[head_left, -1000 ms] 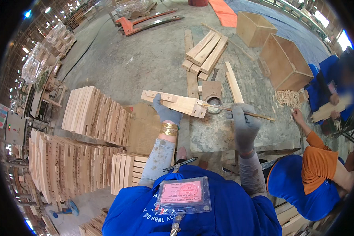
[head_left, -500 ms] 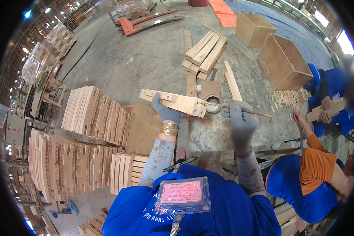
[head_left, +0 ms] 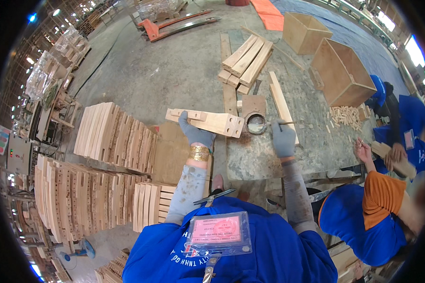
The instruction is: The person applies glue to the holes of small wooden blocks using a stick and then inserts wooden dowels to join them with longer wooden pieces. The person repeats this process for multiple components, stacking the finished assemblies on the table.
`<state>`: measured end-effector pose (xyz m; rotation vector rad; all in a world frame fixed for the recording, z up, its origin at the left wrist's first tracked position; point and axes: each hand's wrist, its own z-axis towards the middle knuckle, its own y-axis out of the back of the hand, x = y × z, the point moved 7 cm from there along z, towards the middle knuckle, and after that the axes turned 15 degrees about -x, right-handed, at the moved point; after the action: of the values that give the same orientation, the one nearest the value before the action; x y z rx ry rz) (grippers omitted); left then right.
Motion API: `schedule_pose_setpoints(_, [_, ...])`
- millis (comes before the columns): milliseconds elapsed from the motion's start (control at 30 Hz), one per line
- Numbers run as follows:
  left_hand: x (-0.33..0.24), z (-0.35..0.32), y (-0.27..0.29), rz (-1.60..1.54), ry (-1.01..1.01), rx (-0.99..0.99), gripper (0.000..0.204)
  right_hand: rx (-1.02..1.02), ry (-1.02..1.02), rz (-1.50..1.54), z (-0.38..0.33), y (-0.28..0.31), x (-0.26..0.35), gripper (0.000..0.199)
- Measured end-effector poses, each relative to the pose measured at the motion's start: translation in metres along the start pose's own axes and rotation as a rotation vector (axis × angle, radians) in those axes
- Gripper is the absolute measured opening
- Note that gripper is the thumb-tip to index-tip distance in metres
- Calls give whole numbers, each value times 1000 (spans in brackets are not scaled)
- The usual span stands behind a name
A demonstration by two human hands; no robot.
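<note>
Your gloved left grip (head_left: 197, 136) pinching a pale wooden piece (head_left: 215, 122), 4 holes in its right end, held just left of a round pot (head_left: 256, 124) on the stained tabletop (head_left: 255, 162), your gloved right grip (head_left: 283, 139) closed around a thin stick (head_left: 288, 123), right of the pot, small dowels (head_left: 345, 118) heaped farther right.
</note>
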<state>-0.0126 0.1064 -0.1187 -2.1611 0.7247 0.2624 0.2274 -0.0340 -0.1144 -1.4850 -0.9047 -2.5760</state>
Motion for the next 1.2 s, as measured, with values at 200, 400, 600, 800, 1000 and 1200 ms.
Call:
schedule_pose_setpoints(200, [-12, 9, 14, 8, -25, -5, 61, 48, 271, -263, -10, -43, -17, 40])
schedule_pose_setpoints(400, [-19, 11, 23, 13, -58, -88, 63, -8, 107, -14, -10, -27, -12, 40])
schedule_pose_setpoints(600, [-12, 12, 14, 36, -34, -84, 63, 36, -217, 254, -31, -33, -59, 37])
schedule_pose_setpoints(800, [-11, 21, 16, 5, 12, -51, 62, -29, -743, 920, -35, -13, -52, 29])
schedule_pose_setpoints(1000, [-5, 14, 11, 28, -5, -60, 59, 17, -267, 739, -17, 54, 84, 26])
schedule_pose_setpoints(1200, [-2, 16, 9, -14, -27, -54, 64, 21, -227, 687, -25, 62, 128, 17])
